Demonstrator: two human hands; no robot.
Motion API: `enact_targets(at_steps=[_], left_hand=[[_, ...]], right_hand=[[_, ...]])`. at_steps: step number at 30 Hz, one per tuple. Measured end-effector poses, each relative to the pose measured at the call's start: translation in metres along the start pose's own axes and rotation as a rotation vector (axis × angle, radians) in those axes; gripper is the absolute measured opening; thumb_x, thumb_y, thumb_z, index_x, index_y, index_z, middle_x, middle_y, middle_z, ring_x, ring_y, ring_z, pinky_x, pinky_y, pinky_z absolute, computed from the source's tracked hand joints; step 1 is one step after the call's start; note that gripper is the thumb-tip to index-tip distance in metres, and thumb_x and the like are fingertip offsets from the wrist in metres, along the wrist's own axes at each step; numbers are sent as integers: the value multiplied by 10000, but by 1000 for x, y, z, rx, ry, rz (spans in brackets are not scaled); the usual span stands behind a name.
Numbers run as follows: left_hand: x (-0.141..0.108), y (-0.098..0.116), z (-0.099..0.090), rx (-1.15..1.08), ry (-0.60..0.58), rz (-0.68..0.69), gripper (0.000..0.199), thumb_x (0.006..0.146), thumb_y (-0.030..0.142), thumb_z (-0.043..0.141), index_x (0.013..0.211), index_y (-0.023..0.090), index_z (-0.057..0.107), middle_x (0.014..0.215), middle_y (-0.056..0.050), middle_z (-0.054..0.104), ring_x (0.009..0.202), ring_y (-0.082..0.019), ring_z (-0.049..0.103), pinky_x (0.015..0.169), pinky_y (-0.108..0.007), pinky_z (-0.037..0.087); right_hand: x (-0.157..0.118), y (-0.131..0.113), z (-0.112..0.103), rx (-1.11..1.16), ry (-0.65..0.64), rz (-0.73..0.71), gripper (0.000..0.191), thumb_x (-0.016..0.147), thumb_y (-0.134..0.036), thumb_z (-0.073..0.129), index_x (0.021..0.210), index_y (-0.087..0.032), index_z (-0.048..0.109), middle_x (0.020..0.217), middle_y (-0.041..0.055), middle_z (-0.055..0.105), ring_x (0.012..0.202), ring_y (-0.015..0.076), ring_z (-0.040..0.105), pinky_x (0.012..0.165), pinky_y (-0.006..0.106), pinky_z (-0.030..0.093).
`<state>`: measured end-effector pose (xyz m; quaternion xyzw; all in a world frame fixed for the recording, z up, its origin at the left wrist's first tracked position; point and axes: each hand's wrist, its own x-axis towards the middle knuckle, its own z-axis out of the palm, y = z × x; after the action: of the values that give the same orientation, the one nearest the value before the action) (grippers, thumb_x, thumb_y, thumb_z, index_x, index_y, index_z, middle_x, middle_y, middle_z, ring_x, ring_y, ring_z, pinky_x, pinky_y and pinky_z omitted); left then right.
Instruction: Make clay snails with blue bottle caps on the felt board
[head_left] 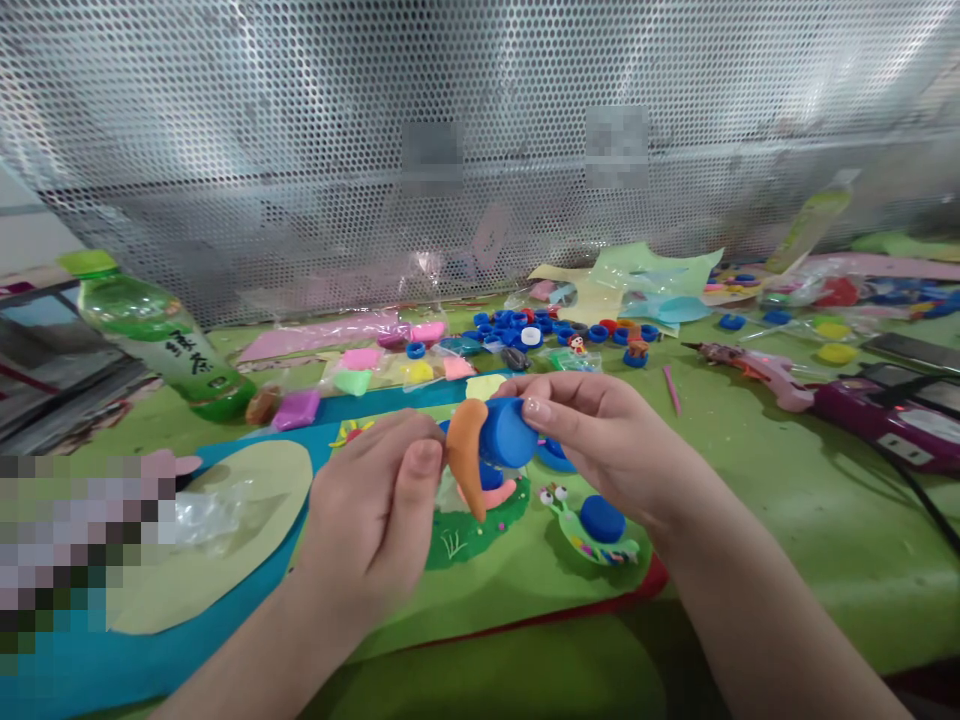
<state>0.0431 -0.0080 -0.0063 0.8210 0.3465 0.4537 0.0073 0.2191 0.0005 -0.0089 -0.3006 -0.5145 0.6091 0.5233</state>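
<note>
My left hand (379, 505) pinches a curved, flattened piece of orange modelling clay (466, 445) at its left side. A blue bottle cap (511, 432), gripped between the thumb and fingers of my right hand (611, 440), is against the clay's right side; whether they are stuck together I cannot tell. Both are raised over a green paper picture (420, 605), which they and my hands partly cover. At its right lies a light-green clay snail (577, 540) with googly eyes and a blue cap as its shell. Behind the held pieces, another blue cap and a pink clay strip (499, 495) partly show.
Several blue caps (510, 328) and clay packets lie farther back. A green tea bottle (161, 345) stands tilted at left, beyond a pale paper oval (225, 540). At right are a pink glue gun (772, 380), a purple device (885, 420) and a pink stick (672, 390). Perforated metal (300, 150) rises behind.
</note>
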Motion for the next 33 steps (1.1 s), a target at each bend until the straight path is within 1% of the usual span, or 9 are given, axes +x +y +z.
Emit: enact_targets(at_steps=[3,7,11,15,18,21,25,29,33], left_hand=[[-2,-2,3,-11,-13,26,354,914,271,278,584,194,378,494,46,384,443,-80,394,431,-217,329],[-4,-4,3,-53,-13,27,378,925,350,221,624,201,393,538,41,404,475,-90,388,454,-228,329],[-2,-4,2,29,-32,118,362,933,325,206,684,218,446,587,44,486,523,-94,430,472,-218,347],[-2,-4,4,-5,-23,96,400,929,376,192,655,219,436,552,44,448,493,-98,416,457,-226,342],[-2,-4,3,-3,-46,119,406,928,380,189,655,213,439,588,33,477,523,-101,431,471,-230,348],[2,-9,-3,-5,-66,125,430,893,496,234,643,199,419,559,30,450,466,-95,381,439,-243,320],[11,-21,-13,84,-117,278,451,830,585,335,598,200,366,508,47,367,465,-94,361,424,-232,296],[15,-27,-18,140,-196,307,465,790,620,365,630,190,441,520,35,431,474,-98,398,424,-229,294],[17,-22,-16,159,-214,330,472,771,627,386,619,187,466,494,32,466,450,-97,415,420,-224,311]], right_hand=[[0,1,0,-6,12,1,280,666,-392,720,590,-166,574,731,1,566,705,96,517,681,205,425],[0,2,1,10,4,14,302,660,-400,725,588,-159,557,735,7,556,701,98,511,666,205,424],[-1,2,2,-2,5,18,302,669,-403,714,592,-160,553,710,4,542,686,97,497,665,210,417],[-1,3,3,-9,2,15,320,677,-418,698,581,-158,537,690,6,530,656,100,482,644,224,417],[-1,3,3,-20,20,14,330,680,-423,695,574,-158,529,662,-1,503,648,97,475,632,217,415],[0,2,2,-5,23,22,344,663,-432,709,565,-161,521,648,-4,496,631,92,470,617,207,420],[0,2,1,-4,43,27,361,640,-465,714,558,-171,522,644,5,498,617,107,478,617,233,441],[-2,1,0,-60,38,8,335,654,-438,716,566,-176,527,678,7,513,694,119,508,676,236,433],[-3,1,1,-95,4,-7,326,687,-420,694,569,-172,518,797,24,584,799,135,542,752,252,421]])
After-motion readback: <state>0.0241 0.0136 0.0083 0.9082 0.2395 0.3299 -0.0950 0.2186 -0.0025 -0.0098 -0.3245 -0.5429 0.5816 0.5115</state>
